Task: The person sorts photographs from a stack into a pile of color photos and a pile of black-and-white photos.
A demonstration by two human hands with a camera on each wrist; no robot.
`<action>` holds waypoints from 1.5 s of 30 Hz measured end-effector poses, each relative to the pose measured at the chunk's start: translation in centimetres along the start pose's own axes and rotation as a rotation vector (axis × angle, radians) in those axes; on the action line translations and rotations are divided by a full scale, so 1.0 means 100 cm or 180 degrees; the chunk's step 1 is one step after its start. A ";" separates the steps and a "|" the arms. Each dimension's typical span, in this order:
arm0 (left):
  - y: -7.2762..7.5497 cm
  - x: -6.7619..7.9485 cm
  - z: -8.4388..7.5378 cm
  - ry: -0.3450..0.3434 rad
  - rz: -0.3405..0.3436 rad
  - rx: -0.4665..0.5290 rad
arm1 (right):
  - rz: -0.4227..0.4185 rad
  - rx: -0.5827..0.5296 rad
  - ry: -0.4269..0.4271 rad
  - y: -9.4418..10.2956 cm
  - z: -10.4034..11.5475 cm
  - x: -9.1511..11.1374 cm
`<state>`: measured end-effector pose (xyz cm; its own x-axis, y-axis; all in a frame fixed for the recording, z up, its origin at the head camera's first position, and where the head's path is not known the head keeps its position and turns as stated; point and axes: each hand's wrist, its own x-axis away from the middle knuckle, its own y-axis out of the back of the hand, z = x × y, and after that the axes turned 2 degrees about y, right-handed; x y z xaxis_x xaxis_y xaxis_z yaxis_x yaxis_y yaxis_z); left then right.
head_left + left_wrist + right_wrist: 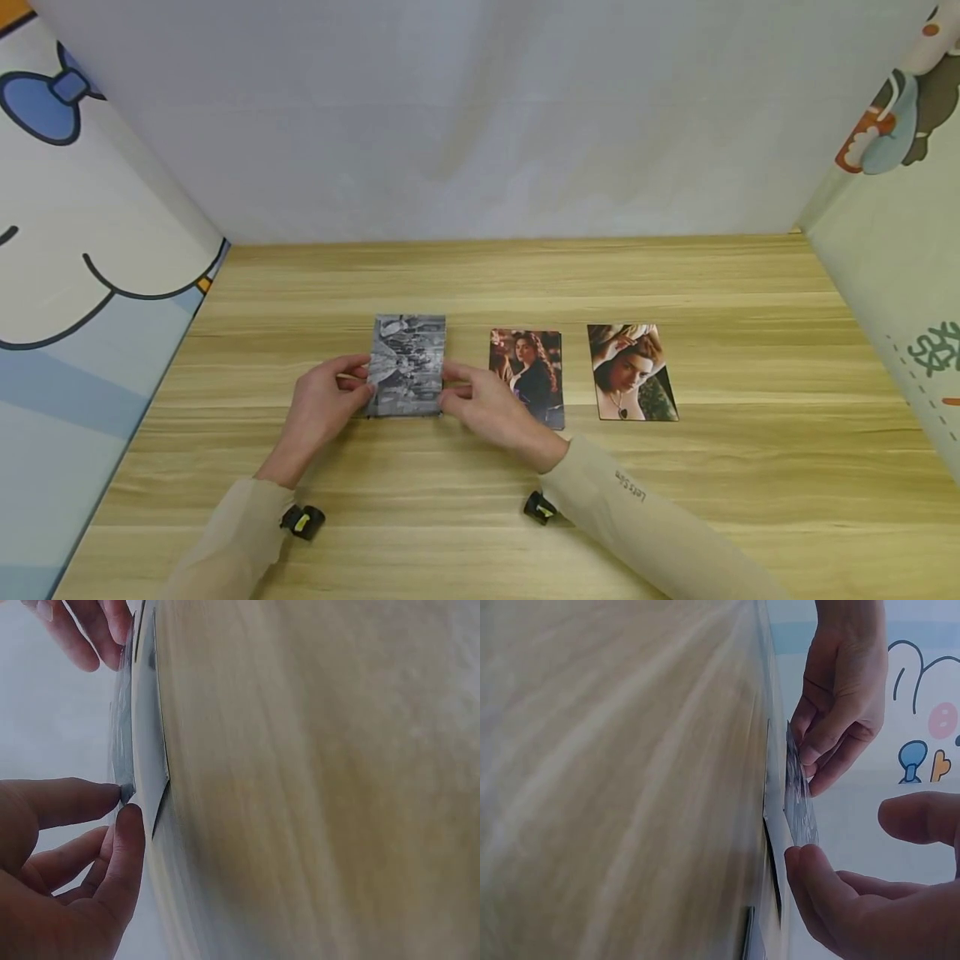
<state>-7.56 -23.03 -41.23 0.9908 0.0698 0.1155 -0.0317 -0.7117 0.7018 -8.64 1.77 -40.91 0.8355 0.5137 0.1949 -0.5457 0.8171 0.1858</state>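
The grey photo [407, 367], a black-and-white print of a crowded scene, is left of the middle of the surface [420, 517], held between two hands. The left hand [326, 400] pinches its left edge between thumb and finger, while the right hand [491, 408] grips the opposite edge by the fingertips, one digit standing clear of it in the right wrist view. Both wrist views show the photo raised a little, with a pale card [150, 727] beneath it, apart from it. Just right of it lies the middle photo [536, 375], a colour print of a person with long curly hair, partly covered by the right hand; a second edge shows below it. Farther right lies the right photo [630, 375], a person with raised arms and a dark pendant. Both sleeves are cream, the right sleeve [645, 517] bearing small dark lettering. A black device [303, 522] with a yellow mark sits by each cuff. The surface is wood-grained; behind it rises a pale wall [487, 125], with cartoon panels at either side.
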 end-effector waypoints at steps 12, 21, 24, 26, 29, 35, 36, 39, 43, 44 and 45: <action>-0.003 -0.003 0.004 0.0102 0.0115 -0.0086 | 0.0054 0.0120 -0.0091 -0.004 -0.001 0.001; -0.004 -0.005 0.004 0.0106 0.0161 -0.0127 | 0.0067 0.0273 -0.0083 -0.005 -0.002 0.000; -0.003 -0.005 0.003 0.0104 0.0184 -0.0167 | 0.0057 0.0296 -0.0107 -0.005 -0.002 0.000; -0.003 -0.005 0.003 0.0102 0.0193 -0.0184 | 0.0046 0.0317 -0.0109 -0.006 -0.001 0.000; -0.003 -0.005 0.003 0.0106 0.0201 -0.0182 | 0.0055 0.0337 -0.0112 -0.006 -0.001 0.000; -0.003 -0.006 0.003 0.0108 0.0200 -0.0216 | 0.0098 0.0356 -0.0128 -0.006 0.001 0.001; -0.003 -0.006 0.003 0.0109 0.0202 -0.0225 | 0.0102 0.0351 -0.0132 -0.006 0.001 0.001; -0.003 -0.006 0.003 0.0120 0.0202 -0.0232 | 0.0100 0.0342 -0.0131 -0.006 0.001 0.002; -0.002 -0.004 0.003 0.0141 0.0166 -0.0216 | 0.0069 0.0394 -0.0065 -0.005 0.001 0.004; -0.002 -0.004 0.003 0.0141 0.0149 -0.0210 | 0.0055 0.0407 -0.0050 -0.004 0.001 0.005; -0.001 -0.003 0.003 0.0138 0.0128 -0.0205 | 0.0042 0.0414 -0.0037 -0.004 0.001 0.005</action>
<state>-7.78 -23.13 -41.56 0.9820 0.0731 0.1739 -0.0813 -0.6681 0.7396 -7.98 1.68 -40.78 0.8278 0.5205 0.2093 -0.5610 0.7690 0.3064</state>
